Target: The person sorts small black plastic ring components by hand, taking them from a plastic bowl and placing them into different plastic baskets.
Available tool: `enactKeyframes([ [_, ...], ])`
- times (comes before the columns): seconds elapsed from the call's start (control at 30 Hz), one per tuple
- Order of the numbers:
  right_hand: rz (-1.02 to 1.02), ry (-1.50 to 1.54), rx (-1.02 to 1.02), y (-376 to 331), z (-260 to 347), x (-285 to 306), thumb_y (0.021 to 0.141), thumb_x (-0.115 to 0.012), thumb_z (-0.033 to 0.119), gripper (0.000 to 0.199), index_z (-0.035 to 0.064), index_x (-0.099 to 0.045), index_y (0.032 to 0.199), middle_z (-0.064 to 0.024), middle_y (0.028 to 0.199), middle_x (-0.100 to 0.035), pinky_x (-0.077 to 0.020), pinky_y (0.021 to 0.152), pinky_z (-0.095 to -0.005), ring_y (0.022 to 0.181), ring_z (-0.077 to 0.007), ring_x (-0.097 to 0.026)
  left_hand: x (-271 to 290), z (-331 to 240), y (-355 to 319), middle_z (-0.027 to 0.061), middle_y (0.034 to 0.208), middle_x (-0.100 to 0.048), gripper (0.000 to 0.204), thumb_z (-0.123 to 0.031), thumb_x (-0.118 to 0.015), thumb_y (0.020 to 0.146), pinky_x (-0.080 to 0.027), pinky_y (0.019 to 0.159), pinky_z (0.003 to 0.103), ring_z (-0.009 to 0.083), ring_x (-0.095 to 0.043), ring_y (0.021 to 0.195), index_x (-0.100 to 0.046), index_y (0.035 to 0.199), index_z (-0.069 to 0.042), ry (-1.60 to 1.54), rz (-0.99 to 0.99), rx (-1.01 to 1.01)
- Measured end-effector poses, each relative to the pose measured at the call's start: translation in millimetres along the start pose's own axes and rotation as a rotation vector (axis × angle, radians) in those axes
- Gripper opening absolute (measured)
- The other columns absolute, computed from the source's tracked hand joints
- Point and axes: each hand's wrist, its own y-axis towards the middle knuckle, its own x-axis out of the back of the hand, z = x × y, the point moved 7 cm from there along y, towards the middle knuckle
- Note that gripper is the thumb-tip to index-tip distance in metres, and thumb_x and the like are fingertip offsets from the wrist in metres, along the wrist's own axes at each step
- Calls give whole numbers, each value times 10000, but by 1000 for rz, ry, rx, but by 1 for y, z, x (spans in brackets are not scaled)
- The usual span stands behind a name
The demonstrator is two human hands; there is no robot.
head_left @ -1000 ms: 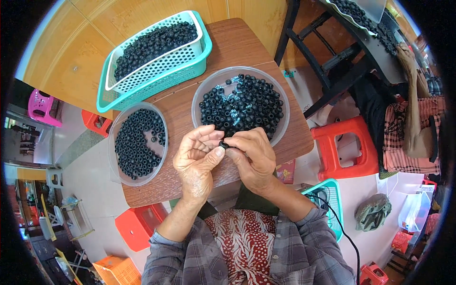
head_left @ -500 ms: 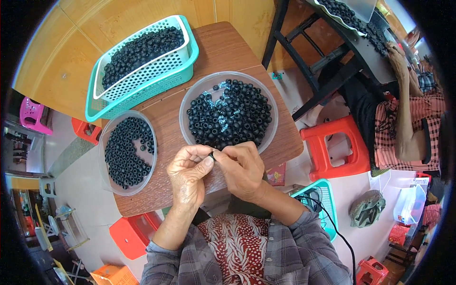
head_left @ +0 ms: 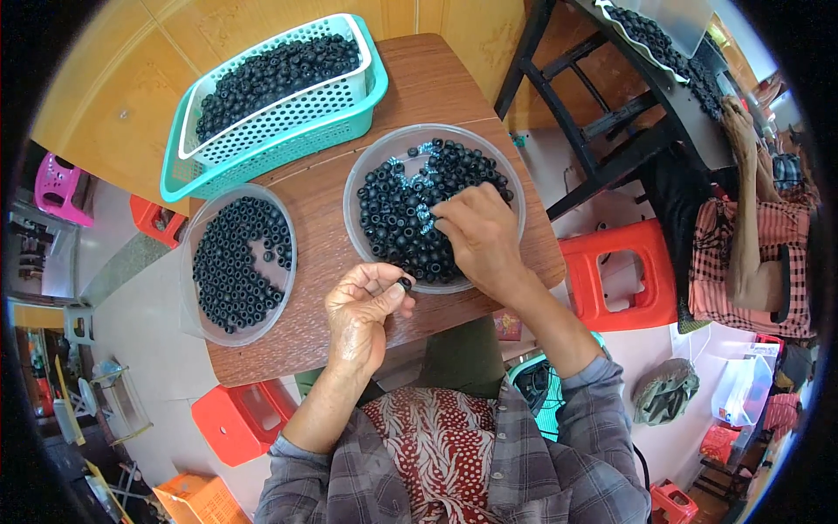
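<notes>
My left hand (head_left: 365,303) pinches one small black ring-like part (head_left: 404,284) between thumb and fingers, just in front of the round clear tub's near rim. The round clear tub (head_left: 351,216) is full of similar black parts, with shiny light-blue pieces (head_left: 426,218) scattered over them. Over this tub is my right hand (head_left: 483,234), its fingers curled together and the tips right at the blue pieces. Whatever is between those fingertips is too small or hidden to make out. A second round clear tub (head_left: 188,301) at the left holds more black rings.
A white perforated basket (head_left: 292,107) heaped with black parts sits inside a turquoise one (head_left: 325,135) at the back of the wooden table (head_left: 428,79). Red stools (head_left: 661,271) stand beside the table. At the far right, another person's hand (head_left: 738,122) works at a dark table (head_left: 698,131).
My hands have parted. The right hand has moved up and right into the tub, while the left stays near the rim, keeping the black part. The whole view has shifted slightly.
</notes>
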Motion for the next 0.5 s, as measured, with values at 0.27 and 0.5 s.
enactKeyframes([
  [0.27, 266, -179, 159, 14, 12, -35, 680, -699, 19, 136, 48, -629, 792, -84, 744, -527, -433, 633, -390, 733, -278, -509, 7, 5, -2, 116, 889, -661, 133, 53, -633, 820, -514, 598, 260, 163, -624, 671, -606, 946, 21, -45, -6, 40],
  [0.5, 133, -180, 92, 35, -18, -25, 712, -660, 22, 87, 57, -637, 788, -102, 734, -556, -439, 661, -412, 755, -306, -538, 10, 6, -1, 120, 877, -669, 122, 49, -639, 813, -509, 591, 265, 166, -621, 661, -609, 925, 13, -56, 10, 46],
])
